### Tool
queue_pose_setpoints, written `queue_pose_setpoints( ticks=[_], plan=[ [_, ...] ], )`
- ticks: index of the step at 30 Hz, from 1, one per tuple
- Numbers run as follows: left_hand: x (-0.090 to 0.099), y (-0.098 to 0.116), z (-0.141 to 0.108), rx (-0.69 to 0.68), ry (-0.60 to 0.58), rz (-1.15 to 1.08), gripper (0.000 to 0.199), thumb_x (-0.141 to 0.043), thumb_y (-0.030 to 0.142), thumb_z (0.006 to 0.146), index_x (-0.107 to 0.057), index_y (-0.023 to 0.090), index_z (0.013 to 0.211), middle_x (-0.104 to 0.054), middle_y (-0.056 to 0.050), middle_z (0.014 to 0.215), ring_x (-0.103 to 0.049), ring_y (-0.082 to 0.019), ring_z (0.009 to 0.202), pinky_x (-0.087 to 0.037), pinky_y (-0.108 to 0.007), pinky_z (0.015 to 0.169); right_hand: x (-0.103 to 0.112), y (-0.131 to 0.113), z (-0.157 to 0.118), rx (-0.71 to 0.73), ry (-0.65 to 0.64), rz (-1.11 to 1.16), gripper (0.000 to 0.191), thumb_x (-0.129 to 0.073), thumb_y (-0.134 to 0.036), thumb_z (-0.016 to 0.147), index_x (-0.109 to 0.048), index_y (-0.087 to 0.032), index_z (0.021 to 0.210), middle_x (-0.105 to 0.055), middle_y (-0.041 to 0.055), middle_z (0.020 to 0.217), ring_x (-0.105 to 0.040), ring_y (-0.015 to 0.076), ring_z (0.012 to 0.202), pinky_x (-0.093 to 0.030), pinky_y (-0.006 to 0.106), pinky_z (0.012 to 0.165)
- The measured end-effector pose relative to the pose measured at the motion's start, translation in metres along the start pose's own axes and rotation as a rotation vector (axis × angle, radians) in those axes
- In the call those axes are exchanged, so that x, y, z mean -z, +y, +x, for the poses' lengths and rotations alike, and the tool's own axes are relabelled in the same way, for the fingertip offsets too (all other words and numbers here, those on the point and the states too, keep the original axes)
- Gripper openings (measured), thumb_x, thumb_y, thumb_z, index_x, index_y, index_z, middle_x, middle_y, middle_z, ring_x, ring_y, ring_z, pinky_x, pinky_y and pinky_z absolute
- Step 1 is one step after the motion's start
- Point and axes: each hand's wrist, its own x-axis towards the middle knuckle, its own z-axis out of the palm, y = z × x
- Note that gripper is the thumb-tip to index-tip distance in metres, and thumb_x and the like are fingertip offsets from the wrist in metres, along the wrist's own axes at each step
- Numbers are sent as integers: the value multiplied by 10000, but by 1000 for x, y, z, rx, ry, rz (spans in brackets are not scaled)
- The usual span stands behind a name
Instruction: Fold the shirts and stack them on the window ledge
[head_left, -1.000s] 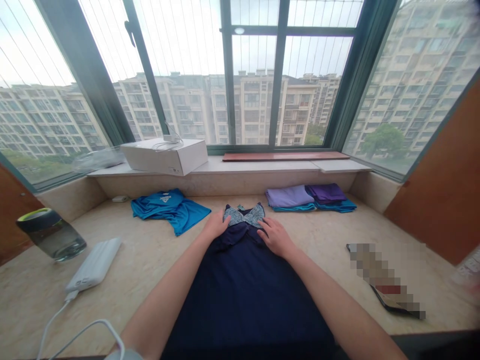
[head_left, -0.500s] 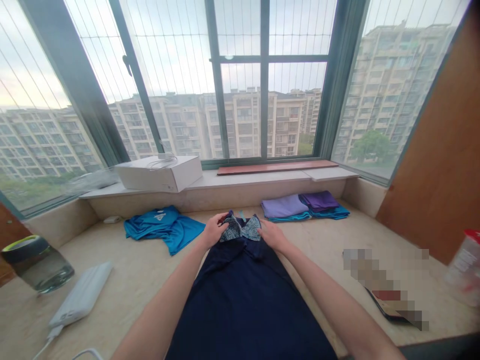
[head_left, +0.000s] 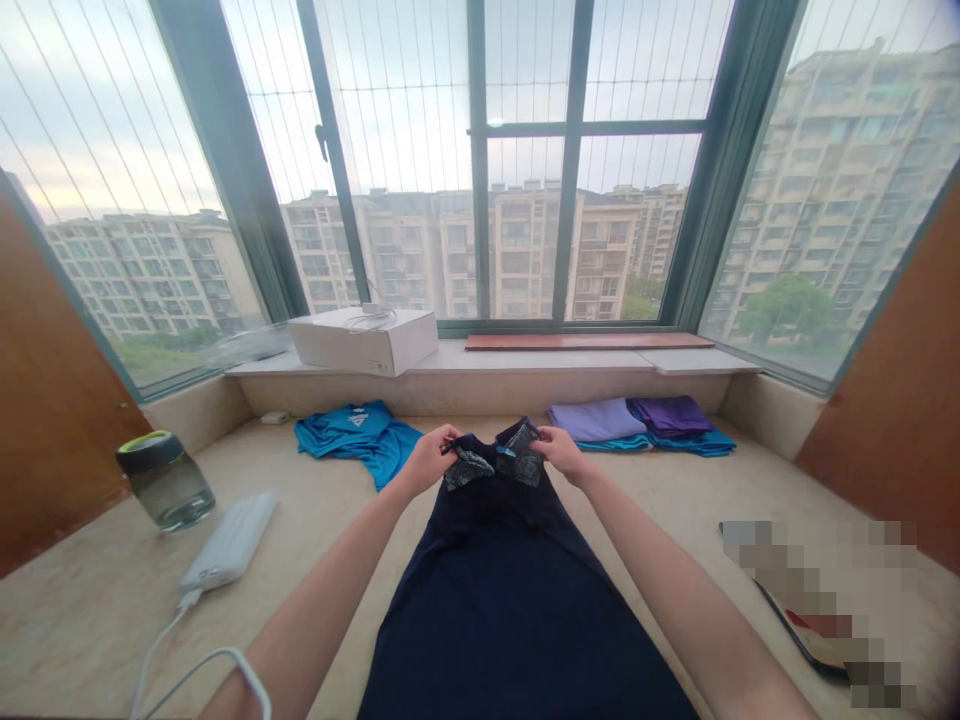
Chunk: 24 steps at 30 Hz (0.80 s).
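A dark navy dress [head_left: 502, 600] lies spread along the beige stone ledge [head_left: 337, 530], running from the near edge away from me. Its far end carries a grey patterned top part [head_left: 491, 462]. My left hand [head_left: 427, 460] pinches the left corner of that top end and my right hand [head_left: 559, 452] pinches the right corner. Both corners are lifted off the ledge and folded back toward me.
A crumpled blue shirt [head_left: 360, 435] lies to the left. Folded lilac, purple and teal clothes [head_left: 641, 420] sit to the right. A white box [head_left: 365, 338] rests on the sill. A clear water bottle [head_left: 166, 481], a white power bank [head_left: 230, 541] with cable, and a phone [head_left: 814, 625] lie nearby.
My hands went from lying flat on the dress's top end to gripping its two corners, then raised them and turned them back toward me. The camera view shifted slightly.
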Motion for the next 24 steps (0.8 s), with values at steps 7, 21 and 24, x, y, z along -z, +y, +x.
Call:
queue_pose_setpoints(
  ticks=[7, 21, 24],
  plan=[
    [11, -2, 6, 45, 9, 194, 41, -635, 165, 656, -624, 194, 684, -648, 18, 650, -625, -189, 670, -498, -289, 657, 21, -8, -15, -5, 54, -101, 203, -602, -234, 812, -618, -196, 1011, -738, 6, 807, -706, 181, 678, -561, 258, 520],
    [28, 64, 76, -152, 329, 447, 158, -509, 64, 871, -622, 160, 925, -664, -79, 990, -597, -222, 964, -440, -331, 892, 85, -84, 21, 330, 369, -343, 283, -587, -283, 860, -604, -165, 1116, -748, 107, 1030, -706, 237, 970, -545, 366, 859],
    [19, 56, 35, -183, 226, 450, 173, -554, 45, 820, -619, 199, 866, -659, -49, 939, -609, -211, 911, -462, -299, 855, 77, -70, -16, 357, 216, -396, 247, -610, -253, 824, -617, -187, 1062, -750, 67, 983, -702, 225, 935, -546, 328, 802]
  ],
)
